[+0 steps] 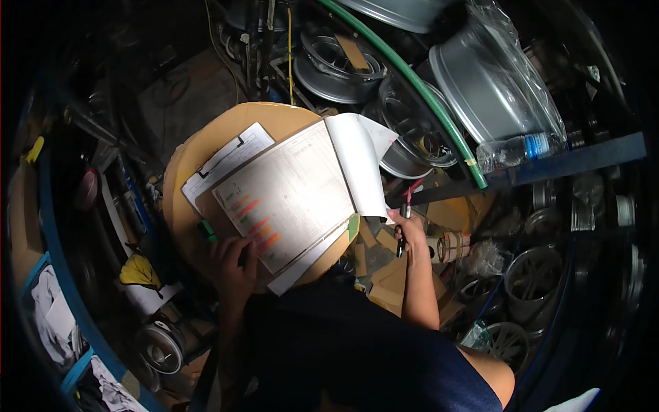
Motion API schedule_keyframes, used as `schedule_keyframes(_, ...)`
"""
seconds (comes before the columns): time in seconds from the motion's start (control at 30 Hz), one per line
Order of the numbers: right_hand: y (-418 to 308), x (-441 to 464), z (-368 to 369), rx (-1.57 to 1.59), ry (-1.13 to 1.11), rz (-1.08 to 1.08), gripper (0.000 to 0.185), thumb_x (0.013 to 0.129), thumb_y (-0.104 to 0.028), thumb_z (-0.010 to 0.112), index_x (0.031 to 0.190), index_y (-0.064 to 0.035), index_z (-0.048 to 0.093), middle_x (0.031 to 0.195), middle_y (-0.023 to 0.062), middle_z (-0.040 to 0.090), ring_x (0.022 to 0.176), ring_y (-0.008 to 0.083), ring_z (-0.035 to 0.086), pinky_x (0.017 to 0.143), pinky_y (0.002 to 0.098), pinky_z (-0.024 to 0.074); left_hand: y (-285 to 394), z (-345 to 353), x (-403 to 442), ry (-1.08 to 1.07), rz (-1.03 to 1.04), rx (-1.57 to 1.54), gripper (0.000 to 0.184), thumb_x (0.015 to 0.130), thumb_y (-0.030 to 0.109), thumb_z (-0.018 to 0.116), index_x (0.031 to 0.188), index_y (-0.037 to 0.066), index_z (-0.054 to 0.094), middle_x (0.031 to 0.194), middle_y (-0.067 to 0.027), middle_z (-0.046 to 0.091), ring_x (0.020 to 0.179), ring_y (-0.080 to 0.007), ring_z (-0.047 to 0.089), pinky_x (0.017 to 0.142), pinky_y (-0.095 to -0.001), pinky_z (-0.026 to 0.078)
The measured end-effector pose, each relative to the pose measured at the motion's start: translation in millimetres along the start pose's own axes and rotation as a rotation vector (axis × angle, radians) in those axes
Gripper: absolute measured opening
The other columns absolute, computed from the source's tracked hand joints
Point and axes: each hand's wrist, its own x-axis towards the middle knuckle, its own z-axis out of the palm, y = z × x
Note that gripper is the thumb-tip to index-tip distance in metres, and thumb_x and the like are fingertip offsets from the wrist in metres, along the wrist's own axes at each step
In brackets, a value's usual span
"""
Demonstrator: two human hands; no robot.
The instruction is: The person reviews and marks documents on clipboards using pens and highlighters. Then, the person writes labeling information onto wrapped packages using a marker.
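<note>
My left hand point(237, 264) rests with its fingers apart at the lower left edge of a large sheet with orange and green marks point(295, 192), which lies on a round cardboard surface point(182, 161). White pages point(358, 165) are folded over at the sheet's right edge. Close to their lower corner, my right hand point(410, 230) is closed around a black marker point(401, 240); something pink sticks up beside it. A clipboard with a paper form point(237, 154) lies partly under the sheet at the upper left. Beside my left hand is a green object point(207, 230).
Metal wheel rims point(343, 75) stand behind the round surface and at the right. A green hose point(412, 75) curves past them. A plastic bottle point(515, 151) lies near a blue beam point(583, 158). Cardboard pieces point(391, 281) litter the floor. Yellow gloves point(141, 271) hang at left.
</note>
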Motion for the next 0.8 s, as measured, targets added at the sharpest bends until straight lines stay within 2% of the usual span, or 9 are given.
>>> schedule_keyframes(0.07, -11, -3, -3, -0.027, 0.021, -0.050, 0.025, 0.084, -0.022, 0.088, 0.090, -0.0050, 0.071, 0.069, 0.0000, 0.061, 0.049, 0.0096, 0.048, 0.042, 0.0302, 0.0349, 1, 1, 1, -0.003, 0.008, 0.004, 0.005, 0.092, 0.010, 0.073, 0.096, 0.007, 0.072, 0.095, -0.0085, 0.070, 0.089, -0.0295, 0.066, 0.082, -0.0421, 0.048)
schedule_keyframes(0.1, -14, -3, -2, -0.177, 0.104, -0.145, 0.025, 0.084, -0.021, 0.089, 0.089, -0.0049, 0.071, 0.069, -0.0008, 0.062, 0.050, 0.0091, 0.049, 0.045, 0.0294, 0.0369, 1, 1, 1, -0.002, 0.013, 0.008, 0.005, 0.092, 0.010, 0.073, 0.096, 0.007, 0.072, 0.095, -0.0085, 0.070, 0.089, -0.0295, 0.066, 0.082, -0.0420, 0.048)
schedule_keyframes(0.2, -21, -4, -7, -0.331, 0.157, -0.252, 0.026, 0.084, -0.023, 0.089, 0.087, -0.0048, 0.070, 0.070, -0.0005, 0.064, 0.051, 0.0089, 0.051, 0.048, 0.0293, 0.0395, 0, 1, 1, 0.001, 0.011, 0.011, 0.005, 0.092, 0.010, 0.072, 0.097, 0.008, 0.072, 0.095, -0.0085, 0.070, 0.090, -0.0292, 0.066, 0.083, -0.0421, 0.048)
schedule_keyframes(0.33, -21, -1, -8, -0.517, 0.257, -0.385, 0.036, 0.087, -0.030, 0.086, 0.083, -0.0002, 0.068, 0.063, 0.0026, 0.062, 0.048, 0.0105, 0.054, 0.047, 0.0322, 0.0434, -2, 2, -1, -0.002, 0.007, 0.009, 0.006, 0.092, 0.011, 0.072, 0.097, 0.008, 0.072, 0.095, -0.0083, 0.070, 0.090, -0.0291, 0.066, 0.083, -0.0426, 0.048)
schedule_keyframes(0.43, -44, -23, 0, -0.644, 0.243, -0.376, 0.044, 0.089, -0.036, 0.083, 0.079, 0.0026, 0.066, 0.057, 0.0038, 0.058, 0.047, 0.0111, 0.056, 0.047, 0.0330, 0.0461, 0, 1, 0, 0.001, 0.001, 0.002, 0.006, 0.093, 0.011, 0.072, 0.098, 0.007, 0.072, 0.095, -0.0086, 0.070, 0.090, -0.0296, 0.065, 0.083, -0.0430, 0.048)
schedule_keyframes(0.53, -39, -12, -5, -0.741, 0.241, -0.512, 0.049, 0.091, -0.040, 0.081, 0.075, 0.0035, 0.065, 0.055, 0.0039, 0.057, 0.048, 0.0112, 0.058, 0.048, 0.0330, 0.0476, -2, 3, -2, 0.011, 0.007, 0.003, 0.006, 0.093, 0.011, 0.072, 0.097, 0.007, 0.072, 0.095, -0.0091, 0.070, 0.090, -0.0303, 0.065, 0.082, -0.0430, 0.048)
schedule_keyframes(0.8, -44, -15, -8, -0.635, 0.216, -0.494, 0.048, 0.090, -0.040, 0.083, 0.069, -0.0010, 0.064, 0.053, -0.0001, 0.053, 0.046, 0.0092, 0.049, 0.045, 0.0316, 0.0407, 0, 1, 0, 0.006, -0.015, -0.002, 0.006, 0.092, 0.011, 0.073, 0.097, 0.008, 0.072, 0.095, -0.0091, 0.069, 0.089, -0.0312, 0.064, 0.081, -0.0428, 0.048)
